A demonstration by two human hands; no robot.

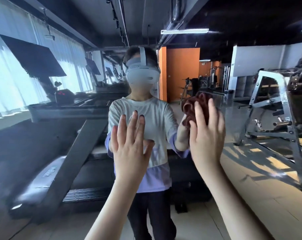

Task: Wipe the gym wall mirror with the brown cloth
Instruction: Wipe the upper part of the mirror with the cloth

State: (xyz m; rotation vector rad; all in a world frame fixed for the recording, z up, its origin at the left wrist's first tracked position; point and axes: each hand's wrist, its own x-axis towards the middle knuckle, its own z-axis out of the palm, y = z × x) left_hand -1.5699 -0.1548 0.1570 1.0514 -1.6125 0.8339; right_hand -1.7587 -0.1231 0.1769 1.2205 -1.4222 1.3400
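The brown cloth is a dark, reddish-brown rag, soft and thick, bunched into deep folds rather than spread flat. It sits against the gym wall mirror, a little right of the middle of the visible glass, level with the reflected person's shoulder. Part of it bulges out above and to the left of the fingers that cover it. Its own reflection merges with it, so its outline is hard to trace.

The right hand lies over the cloth with its palm toward the glass. Its fingers are straight and slightly parted, pressing the bundle to the mirror and not curled round it. The thumb lies along the cloth's lower left side.

The left hand is wide open, fingers fanned and thumb stretched out to the right, holding nothing. Its fingertips meet their dark reflected tips, so it rests flat on the glass, left of the cloth and slightly lower, apart from the right hand.

The mirror reflects the person in a pale long-sleeved top and a white headset. It also shows a treadmill toward its left edge and a metal weight machine toward its right edge.
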